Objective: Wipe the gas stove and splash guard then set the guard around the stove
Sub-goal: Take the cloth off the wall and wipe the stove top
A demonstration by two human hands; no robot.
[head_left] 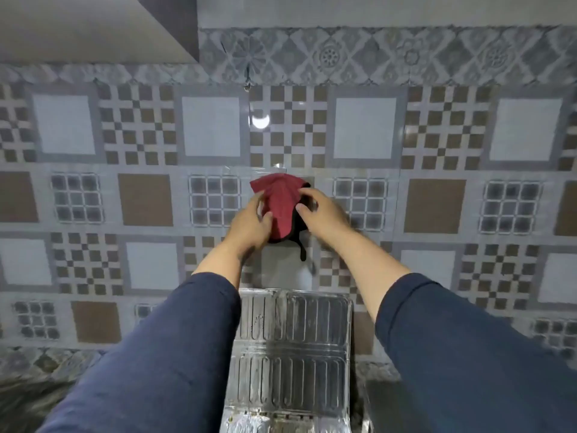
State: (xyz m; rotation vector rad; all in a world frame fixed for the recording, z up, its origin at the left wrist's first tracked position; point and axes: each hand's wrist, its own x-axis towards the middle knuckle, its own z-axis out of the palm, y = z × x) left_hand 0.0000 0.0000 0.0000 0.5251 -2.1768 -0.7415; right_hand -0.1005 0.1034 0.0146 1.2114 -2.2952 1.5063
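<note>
Both hands, left hand (249, 225) and right hand (321, 214), are pinching the soft, limp red cloth (279, 203); the light, flimsy foil splash guard (293, 342) is waiting at six o'clock, best taken by its edges.

Your left hand (249, 223) and right hand (321, 214) both grip a red cloth (279, 203) against the tiled wall (437, 135). The ribbed metal splash guard (293, 348) stands below your forearms
</note>
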